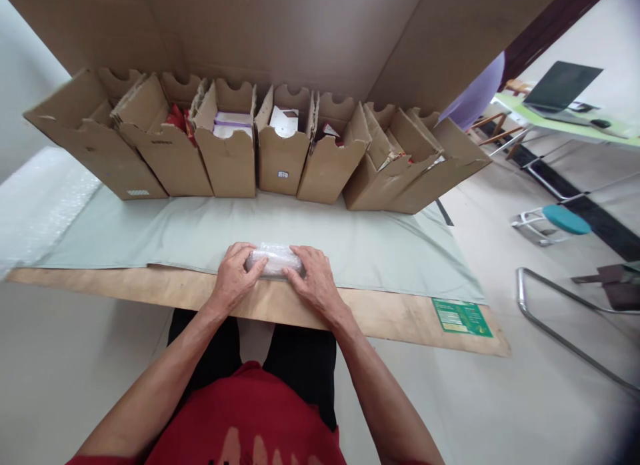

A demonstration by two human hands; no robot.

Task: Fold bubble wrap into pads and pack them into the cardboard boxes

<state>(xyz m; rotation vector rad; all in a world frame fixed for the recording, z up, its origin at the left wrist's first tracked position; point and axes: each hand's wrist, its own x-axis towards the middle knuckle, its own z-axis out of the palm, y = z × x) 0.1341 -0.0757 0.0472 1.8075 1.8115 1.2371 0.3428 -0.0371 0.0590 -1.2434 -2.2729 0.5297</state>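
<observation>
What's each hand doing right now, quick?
Left hand: closed, holding the left end of the bubble-wrapped bundle.
Right hand: closed, holding its right end.

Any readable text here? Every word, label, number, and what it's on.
None legible.
Green label on wooden board: too blurred.
Small label on fourth cardboard box from left: too small.
Dark print on second box: blurred.
Pale patterned mark on leftmost box: unreadable.
Bubble-wrapped package: no text visible.
</observation>
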